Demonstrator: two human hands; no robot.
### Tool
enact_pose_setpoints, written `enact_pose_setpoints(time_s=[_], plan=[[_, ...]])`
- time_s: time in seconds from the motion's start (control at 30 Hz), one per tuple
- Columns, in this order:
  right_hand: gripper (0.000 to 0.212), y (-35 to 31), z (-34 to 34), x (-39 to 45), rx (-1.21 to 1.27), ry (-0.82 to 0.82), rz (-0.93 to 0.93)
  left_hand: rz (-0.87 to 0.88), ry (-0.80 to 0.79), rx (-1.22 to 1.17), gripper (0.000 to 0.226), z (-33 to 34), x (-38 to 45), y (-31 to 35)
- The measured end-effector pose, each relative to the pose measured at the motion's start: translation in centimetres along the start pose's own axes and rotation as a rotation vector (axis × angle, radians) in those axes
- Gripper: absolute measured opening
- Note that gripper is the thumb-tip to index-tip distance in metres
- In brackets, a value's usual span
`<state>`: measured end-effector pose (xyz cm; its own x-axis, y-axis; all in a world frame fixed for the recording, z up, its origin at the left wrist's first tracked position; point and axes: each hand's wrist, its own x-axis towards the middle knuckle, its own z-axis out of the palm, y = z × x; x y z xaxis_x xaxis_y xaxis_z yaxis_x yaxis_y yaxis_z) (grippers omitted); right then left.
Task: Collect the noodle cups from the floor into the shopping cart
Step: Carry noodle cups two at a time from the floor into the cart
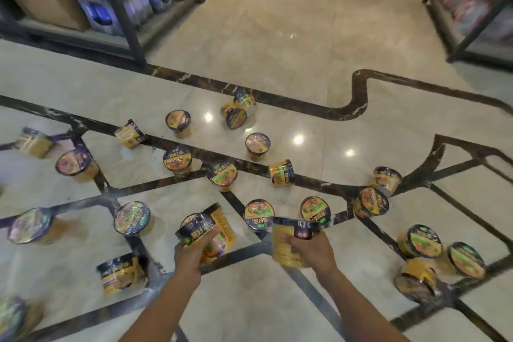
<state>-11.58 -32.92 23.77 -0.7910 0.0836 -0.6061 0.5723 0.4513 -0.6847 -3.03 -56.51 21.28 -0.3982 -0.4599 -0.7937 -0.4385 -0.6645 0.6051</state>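
Note:
Several yellow and black noodle cups lie scattered over the pale marble floor (277,36), some upright, some on their sides. My left hand (191,251) grips one tilted noodle cup (211,228) by its rim. My right hand (311,250) holds a second noodle cup (291,236) by its side, lid away from me. Just beyond my hands stand two upright cups (258,218) (315,209). The shopping cart is out of view.
A dark metal shelf rack (119,5) with purple packets and a cardboard box stands at the far left. Another rack (477,5) stands at the far right. Dark inlay stripes cross the floor. More cups cluster at the right (424,241) and left (30,225) edges.

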Motion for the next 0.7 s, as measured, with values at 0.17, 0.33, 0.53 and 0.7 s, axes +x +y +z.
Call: enact_pose_setpoints(time_s=[0.17, 0.33, 0.53, 0.7], plan=[[0.072, -14.3, -8.1, -11.1, 0.337, -0.115, -0.043, 0.228, -0.107, 0.271, 0.103, 0.7, -13.3, 12.3], [0.105, -24.6, -16.7, -23.6, 0.449, -0.254, -0.098, 0.332, -0.231, 0.365, 0.099, 0.9, -30.5, 23.9], [0.052, -28.7, -22.0, -32.9, 0.623, -0.368, -0.130, 0.409, -0.428, 0.264, 0.047, -0.2, -40.4, 29.6], [0.065, -28.4, -22.4, -36.0, 0.661, -0.364, -0.105, 0.407, -0.480, 0.184, 0.047, -0.2, -43.2, 29.2]])
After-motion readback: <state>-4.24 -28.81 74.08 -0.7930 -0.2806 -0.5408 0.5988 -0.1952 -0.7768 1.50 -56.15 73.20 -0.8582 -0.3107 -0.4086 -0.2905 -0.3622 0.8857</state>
